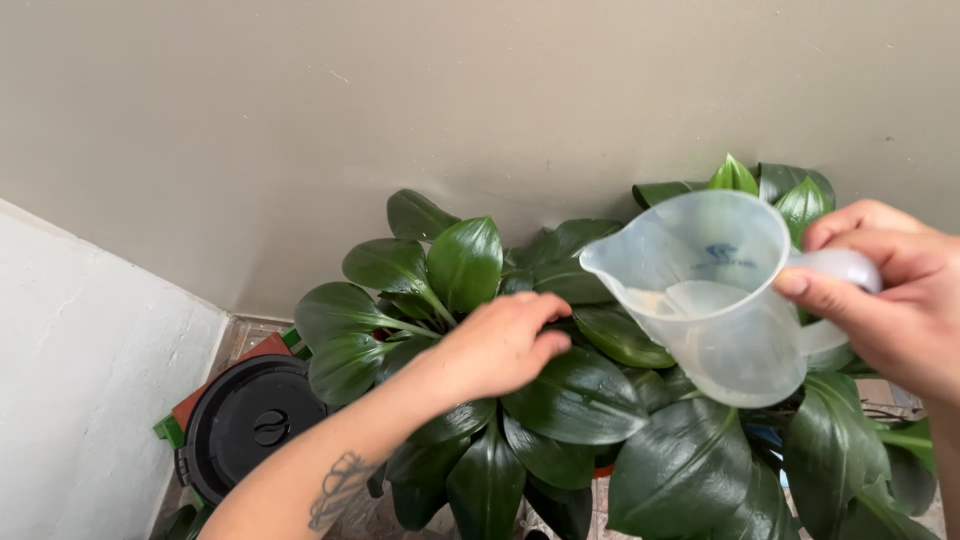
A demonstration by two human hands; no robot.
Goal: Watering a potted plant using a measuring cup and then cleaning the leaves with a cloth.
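A plant with broad, glossy dark green leaves [580, 400] fills the lower middle of the head view. My left hand [495, 345] reaches in over the leaves, fingers curled and resting among them near the centre. My right hand [890, 290] grips the handle of a clear plastic jug [705, 290] held above the plant's right side. The jug is tilted with its spout pointing left, and a little water sits inside. No water is seen leaving the spout.
A black round lidded bin [250, 420] stands on the floor at lower left beside a red and green object. A beige wall [400, 110] rises behind the plant, and a white wall [80, 380] runs along the left.
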